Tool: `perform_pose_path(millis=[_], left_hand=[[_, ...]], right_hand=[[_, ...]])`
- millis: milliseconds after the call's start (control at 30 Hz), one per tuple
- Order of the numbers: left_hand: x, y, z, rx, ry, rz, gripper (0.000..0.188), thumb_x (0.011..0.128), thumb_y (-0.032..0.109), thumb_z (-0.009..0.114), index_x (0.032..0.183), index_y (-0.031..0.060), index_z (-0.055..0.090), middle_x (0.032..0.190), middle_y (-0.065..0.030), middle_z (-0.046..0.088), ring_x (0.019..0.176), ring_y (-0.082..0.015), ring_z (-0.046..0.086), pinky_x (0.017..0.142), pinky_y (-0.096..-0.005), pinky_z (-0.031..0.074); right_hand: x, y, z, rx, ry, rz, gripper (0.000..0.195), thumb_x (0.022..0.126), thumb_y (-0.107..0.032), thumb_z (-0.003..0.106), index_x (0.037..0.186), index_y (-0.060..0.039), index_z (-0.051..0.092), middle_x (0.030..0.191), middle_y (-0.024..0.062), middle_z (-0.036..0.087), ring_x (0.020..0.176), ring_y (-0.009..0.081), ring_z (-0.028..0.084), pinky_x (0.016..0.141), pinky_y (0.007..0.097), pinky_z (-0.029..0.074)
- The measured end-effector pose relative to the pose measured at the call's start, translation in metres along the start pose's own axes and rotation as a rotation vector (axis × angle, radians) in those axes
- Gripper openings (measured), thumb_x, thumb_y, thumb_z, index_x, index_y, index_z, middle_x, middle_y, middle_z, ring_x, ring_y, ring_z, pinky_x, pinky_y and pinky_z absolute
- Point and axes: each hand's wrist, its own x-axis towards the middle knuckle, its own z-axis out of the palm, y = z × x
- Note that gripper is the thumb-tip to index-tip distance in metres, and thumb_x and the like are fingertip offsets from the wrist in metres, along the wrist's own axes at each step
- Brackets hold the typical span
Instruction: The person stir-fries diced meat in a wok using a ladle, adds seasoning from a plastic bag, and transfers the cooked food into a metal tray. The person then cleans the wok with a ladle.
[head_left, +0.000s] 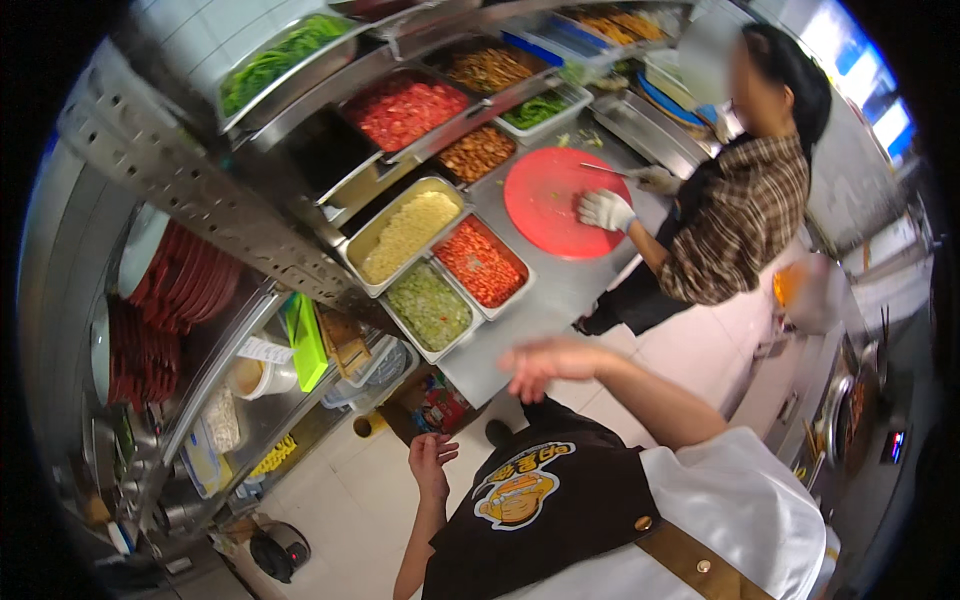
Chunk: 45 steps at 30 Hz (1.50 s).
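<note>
My right hand (551, 361), somewhat blurred, is raised in front of my dark apron near the corner of the steel counter (491, 352), fingers apart and holding nothing. Lower down, my left hand (433, 457) hangs over the tiled floor beside the apron, fingers loosely bent and apart, empty. Closest to the hands on the counter are steel pans of chopped pale green vegetable (430, 304), chopped red pepper (482, 262) and minced garlic (412, 229). Beyond them a round red cutting board (559, 202) lies flat.
A co-worker (739, 202) in work gloves stands at the board with a knife (600, 169). Pans of diced red food (409, 109) and greens (289, 60) line the back. Stacked red bowls (187, 277) fill a shelf at left; an open cardboard box (409, 412) sits below the counter.
</note>
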Motion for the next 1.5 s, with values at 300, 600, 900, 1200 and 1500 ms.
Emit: perform_pose_path(millis=[300, 600, 900, 1200, 1500], left_hand=[[0.048, -0.029, 0.048, 0.749, -0.537, -0.070, 0.044, 0.097, 0.035, 0.066, 0.123, 0.0015, 0.054, 0.106, -0.0135, 0.071, 0.091, -0.0248, 0.072, 0.074, -0.0351, 0.057], [0.050, -0.077, 0.203, 1.380, -0.881, 0.392, 0.062, 0.088, 0.052, 0.068, 0.120, -0.0008, 0.066, 0.125, -0.0212, 0.066, 0.112, -0.0367, 0.065, 0.096, -0.0437, 0.051], [0.017, -0.141, 0.274, 1.878, -0.702, -0.087, 0.084, 0.086, 0.067, 0.059, 0.125, -0.0066, 0.061, 0.122, -0.0275, 0.066, 0.113, -0.0407, 0.064, 0.097, -0.0478, 0.050], [-0.007, -0.199, 0.263, 1.898, -0.634, -0.322, 0.077, 0.093, 0.064, 0.048, 0.108, -0.0080, 0.071, 0.119, -0.0312, 0.065, 0.113, -0.0438, 0.063, 0.100, -0.0482, 0.048], [-0.020, -0.249, 0.360, 1.707, -0.590, -0.478, 0.078, 0.093, 0.061, 0.053, 0.115, -0.0131, 0.067, 0.126, -0.0326, 0.062, 0.121, -0.0450, 0.059, 0.103, -0.0458, 0.047]], right_hand=[[-0.207, 0.410, -0.048, -0.521, 1.399, 0.688, 0.047, 0.090, -0.040, 0.069, 0.100, 0.0064, 0.071, 0.092, 0.0249, 0.073, 0.075, 0.0284, 0.073, 0.071, 0.0428, 0.058], [-0.274, 0.510, -0.058, 0.144, 1.567, 0.539, 0.046, 0.089, -0.035, 0.070, 0.089, 0.0101, 0.069, 0.067, 0.0160, 0.067, 0.052, 0.0247, 0.065, 0.054, 0.0392, 0.053], [-0.364, 0.579, -0.182, 0.215, 1.477, 0.491, 0.051, 0.091, -0.033, 0.070, 0.123, 0.0052, 0.061, 0.079, 0.0139, 0.068, 0.075, 0.0244, 0.069, 0.062, 0.0393, 0.054], [-0.496, 0.522, -0.263, 0.487, 1.445, 0.304, 0.039, 0.094, -0.027, 0.065, 0.120, 0.0016, 0.054, 0.079, 0.0089, 0.060, 0.059, 0.0177, 0.060, 0.047, 0.0293, 0.048], [-0.540, 0.497, -0.331, 0.180, 1.371, 0.395, 0.044, 0.094, -0.027, 0.066, 0.124, 0.0026, 0.056, 0.078, 0.0071, 0.064, 0.060, 0.0154, 0.059, 0.051, 0.0305, 0.049]])
